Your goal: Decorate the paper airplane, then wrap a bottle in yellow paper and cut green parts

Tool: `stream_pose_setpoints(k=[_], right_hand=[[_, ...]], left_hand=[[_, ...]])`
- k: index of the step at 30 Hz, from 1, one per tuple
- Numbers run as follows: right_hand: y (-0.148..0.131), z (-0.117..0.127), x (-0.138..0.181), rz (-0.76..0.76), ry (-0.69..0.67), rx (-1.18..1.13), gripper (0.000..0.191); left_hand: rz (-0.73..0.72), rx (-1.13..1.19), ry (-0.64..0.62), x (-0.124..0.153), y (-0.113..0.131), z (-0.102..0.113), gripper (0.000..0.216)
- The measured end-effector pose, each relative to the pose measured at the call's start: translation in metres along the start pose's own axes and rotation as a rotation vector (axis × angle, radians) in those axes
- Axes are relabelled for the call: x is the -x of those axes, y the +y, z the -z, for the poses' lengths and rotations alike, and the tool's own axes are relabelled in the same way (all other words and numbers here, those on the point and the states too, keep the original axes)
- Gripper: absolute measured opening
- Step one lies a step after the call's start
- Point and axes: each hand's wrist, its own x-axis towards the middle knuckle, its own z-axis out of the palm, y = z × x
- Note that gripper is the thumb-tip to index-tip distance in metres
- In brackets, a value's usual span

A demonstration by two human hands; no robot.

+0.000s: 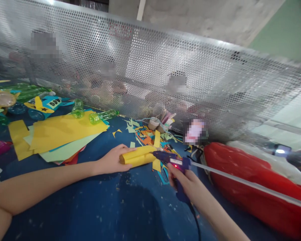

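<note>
My left hand (116, 159) is closed around one end of a yellow paper-wrapped tube (139, 156), perhaps a covered bottle, lying on its side just above the blue table (95, 207). In my right hand (184, 179) is a dark blue glue gun (172, 159), its small red light lit. The gun's nozzle meets or nearly meets the paper near the tube's right end. A long clear glue stick (230, 174) sticks out from the back of the gun, and a black cord hangs below. Yellow strips (157, 139) show by the tube's far end.
Colored paper sheets (62, 129) are stacked on the left, with green bottles (104, 116) beside them. Paper scraps (145, 135) lie beyond my hands. A decorated bottle plane (48, 104) stands back left. A red plastic bag (243, 177) fills the right side, and a perforated metal screen (140, 63) borders the back.
</note>
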Motion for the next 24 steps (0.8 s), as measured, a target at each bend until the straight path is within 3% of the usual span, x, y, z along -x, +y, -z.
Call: stream_pose_setpoints(k=[2,5,8,13,17,24], right_hand=[[0.008,0.006,0.006,-0.025,0.047,-0.250,0.041],[0.027,0.016,0.013,-0.148,0.222,-0.552,0.035],[0.054,0.028,0.012,-0.283,0.379,-0.667,0.033],[0.103,0.052,0.002,-0.415,0.505,-0.705,0.026],[0.127,0.066,-0.004,-0.498,0.406,-0.678,0.026],[0.133,0.079,-0.001,-0.600,0.259,-0.641,0.035]], left_hand=[[0.001,0.007,-0.003,0.000,0.000,0.000,0.062],[0.010,0.015,0.003,0.000,-0.001,0.000,0.062],[0.002,0.004,0.008,0.000,-0.002,0.000,0.062],[-0.021,-0.018,0.014,0.000,-0.002,0.000,0.062],[-0.023,-0.021,0.032,0.000,-0.001,0.000,0.060],[-0.017,-0.020,0.023,0.000,0.000,0.001,0.061]])
